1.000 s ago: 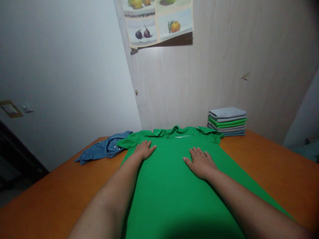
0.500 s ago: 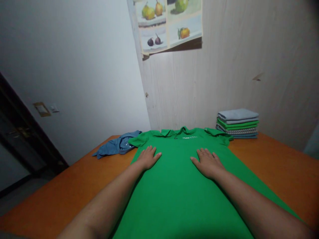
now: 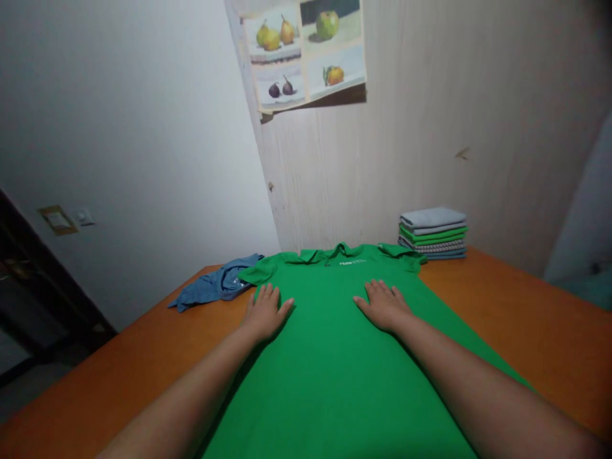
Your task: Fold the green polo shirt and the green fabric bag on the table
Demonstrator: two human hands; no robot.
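The head camera showed a green shirt (image 3: 329, 357) spread out flat on the orange table (image 3: 526, 306). Its collar (image 3: 335, 254) was at the far side, close to the wall. The left hand (image 3: 264, 312) lay flat by the shirt's left edge, just below the sleeve. The right hand (image 3: 382, 305) lay flat on the chest part. The fingers of both hands were straight and a little spread, and they held nothing.

It looked like the step of pressing the shirt smooth. To lift or turn any part of the cloth, the fingers would first have to curl and pinch an edge.

A crumpled blue cloth (image 3: 215, 287) lay right at the left sleeve. I could not tell if it touched the sleeve or went under it. A stack of folded clothes (image 3: 433, 233) stood at the far right, near the other sleeve but apart from it. A picture of fruit (image 3: 306, 54) hung on the wall above.
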